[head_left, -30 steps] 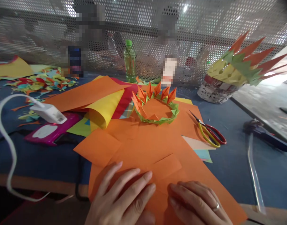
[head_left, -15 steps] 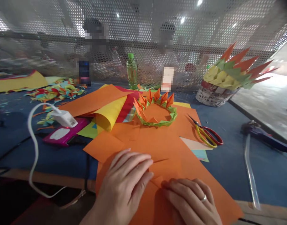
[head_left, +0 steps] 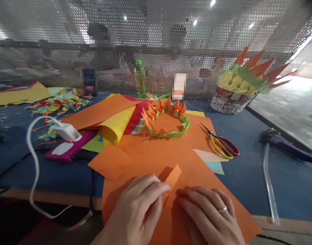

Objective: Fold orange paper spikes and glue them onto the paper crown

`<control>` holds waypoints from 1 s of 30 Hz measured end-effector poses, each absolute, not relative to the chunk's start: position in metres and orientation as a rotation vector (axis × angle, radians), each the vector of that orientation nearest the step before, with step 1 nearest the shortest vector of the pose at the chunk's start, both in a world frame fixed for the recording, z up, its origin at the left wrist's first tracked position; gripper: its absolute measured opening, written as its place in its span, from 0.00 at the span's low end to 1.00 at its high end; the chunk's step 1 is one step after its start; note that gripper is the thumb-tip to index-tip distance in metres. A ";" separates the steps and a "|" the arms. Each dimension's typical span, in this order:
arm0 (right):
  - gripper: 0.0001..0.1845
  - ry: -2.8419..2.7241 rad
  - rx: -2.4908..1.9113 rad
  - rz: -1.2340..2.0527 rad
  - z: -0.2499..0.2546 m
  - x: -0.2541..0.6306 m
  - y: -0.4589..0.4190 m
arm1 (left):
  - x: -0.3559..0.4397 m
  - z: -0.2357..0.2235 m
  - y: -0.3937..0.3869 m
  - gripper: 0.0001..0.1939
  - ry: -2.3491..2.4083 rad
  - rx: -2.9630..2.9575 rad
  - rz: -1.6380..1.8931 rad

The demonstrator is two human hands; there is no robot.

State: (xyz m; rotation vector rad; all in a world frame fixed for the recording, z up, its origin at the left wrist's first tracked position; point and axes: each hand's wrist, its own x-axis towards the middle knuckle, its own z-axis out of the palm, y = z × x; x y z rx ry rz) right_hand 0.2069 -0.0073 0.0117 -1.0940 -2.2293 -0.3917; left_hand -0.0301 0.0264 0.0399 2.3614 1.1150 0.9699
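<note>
A small folded piece of orange paper (head_left: 174, 175) sticks up between my two hands. My left hand (head_left: 143, 204) is closed, its thumb and fingers pinching the left side of this piece. My right hand (head_left: 209, 212), with a ring on one finger, presses its fingers together at the right side of the piece; its thumb is hidden. Both hands rest over a large orange sheet (head_left: 224, 211). Just beyond them lies a loose orange square (head_left: 108, 162). Farther back sits a ring of folded green and orange paper points (head_left: 175, 133).
Scissors (head_left: 222, 144) with red and yellow handles lie to the right. Beyond them are a glue gun (head_left: 288, 144) with a clear glue stick (head_left: 269, 183) and a paper-spiked basket (head_left: 228, 100). At left, a white charger (head_left: 67, 132) with a cable rests on a magenta device (head_left: 66, 148). A green-capped bottle (head_left: 140, 80) stands behind.
The orange piece, lying flatter under my hands before, now has an upright folded edge between them. My left fingers have curled from stretched out into a pinch. My right hand has barely moved.
</note>
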 end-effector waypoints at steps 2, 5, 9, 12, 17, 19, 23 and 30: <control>0.16 -2.206 -1.123 -0.393 0.011 0.207 -0.006 | -0.035 0.044 0.020 0.16 1.081 2.352 0.936; 0.17 -2.176 -1.159 -0.370 0.010 0.202 -0.006 | -0.041 0.049 0.015 0.23 1.076 2.365 0.852; 0.19 -2.088 -1.229 -0.342 0.011 0.197 -0.008 | -0.039 0.044 0.018 0.20 1.124 2.484 1.015; 0.21 -2.114 -1.161 -0.382 0.014 0.198 -0.013 | -0.033 0.034 0.019 0.14 1.216 2.582 1.128; 0.19 -2.186 -1.121 -0.377 0.013 0.206 -0.015 | -0.023 0.024 0.013 0.15 1.299 2.533 1.162; 0.19 -2.248 -1.108 -0.379 0.011 0.209 -0.013 | -0.022 0.024 0.012 0.15 1.231 2.513 1.166; 0.21 -2.297 -1.101 -0.385 0.008 0.213 -0.008 | -0.022 0.028 0.017 0.12 1.132 2.456 1.138; 0.18 -2.287 -1.092 -0.326 0.008 0.216 -0.011 | -0.021 0.028 0.017 0.04 1.241 2.345 1.038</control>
